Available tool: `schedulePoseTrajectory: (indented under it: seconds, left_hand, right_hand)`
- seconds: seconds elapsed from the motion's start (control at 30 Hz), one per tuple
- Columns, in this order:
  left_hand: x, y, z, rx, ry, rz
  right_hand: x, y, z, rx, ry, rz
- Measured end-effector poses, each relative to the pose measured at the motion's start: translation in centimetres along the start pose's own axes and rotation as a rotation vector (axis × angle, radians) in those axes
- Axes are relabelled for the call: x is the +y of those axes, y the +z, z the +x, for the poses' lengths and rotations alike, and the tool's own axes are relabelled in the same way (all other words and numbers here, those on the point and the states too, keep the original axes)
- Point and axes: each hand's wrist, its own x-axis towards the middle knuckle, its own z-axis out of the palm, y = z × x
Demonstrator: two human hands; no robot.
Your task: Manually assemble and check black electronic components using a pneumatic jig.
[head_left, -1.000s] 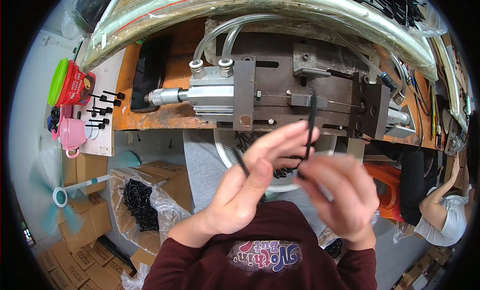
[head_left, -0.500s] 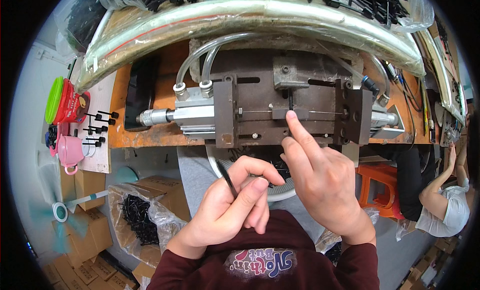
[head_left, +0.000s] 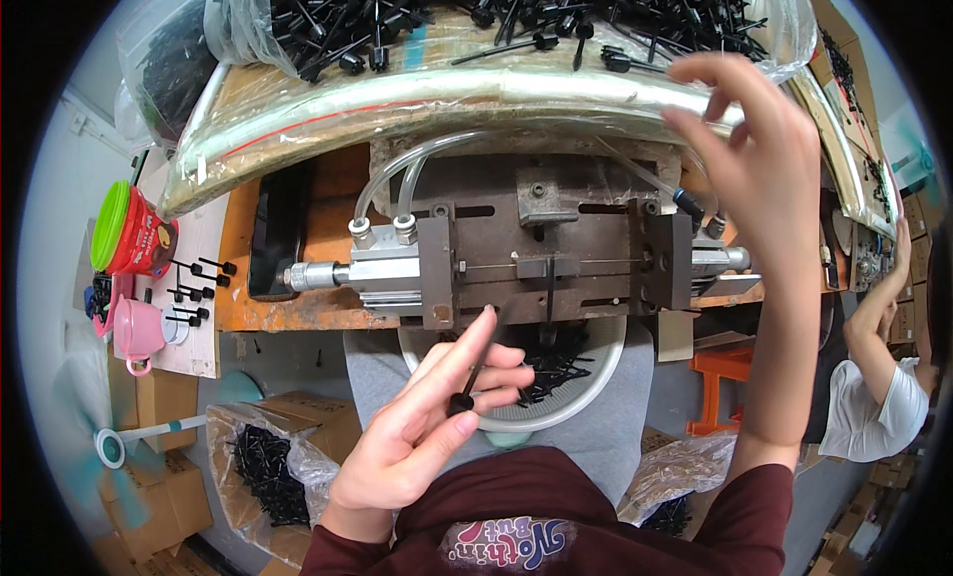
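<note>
My left hand (head_left: 412, 432), palm up in front of the fixture, holds a thin black stemmed part (head_left: 463, 401) with a round head; its shaft lies along the fingers. My right hand (head_left: 759, 129) is raised at the right, above the edge of the far tray, with thumb and fingers apart and nothing seen in them. Between the hands lies a dark metal fixture (head_left: 496, 228) with an air cylinder at each side. Another black part (head_left: 549, 318) is at its middle block, sticking out past the near edge over a white basin (head_left: 596, 402).
A plastic-lined tray (head_left: 447, 84) heaped with black stemmed parts (head_left: 338, 20) spans the back. Clear hoses (head_left: 397, 174) arch behind the fixture. At left are a red tub (head_left: 149, 240), a pink cup (head_left: 137, 323) and a fan (head_left: 111, 447). Another person (head_left: 879, 407) sits at far right.
My right hand has left the fixture's middle and risen to the far right. My left fingers have opened out beneath the stemmed part. More of the parts heap and basin shows.
</note>
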Motion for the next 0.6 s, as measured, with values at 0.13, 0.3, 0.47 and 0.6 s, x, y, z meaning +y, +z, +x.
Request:
schedulePoseTrajectory:
  seconds: [0.13,0.3,0.47,0.6]
  left_hand:
    - [-0.1,1.0,0.3,0.15,0.105,0.166]
    - [-1.1,0.8,0.8,0.279,0.361,0.499]
    - [-2.1,1.3,2.0,0.253,0.577,0.832]
    - [-3.5,1.9,3.2,0.185,0.592,0.919]
  right_hand:
    - [3.7,1.5,4.2,-0.124,-0.034,-0.218]
    - [3.9,4.7,8.1,-0.53,0.106,-0.426]
    - [3.5,5.0,7.6,-0.426,-0.057,-0.429]
    - [3.7,4.8,8.0,-0.441,-0.008,-0.414]
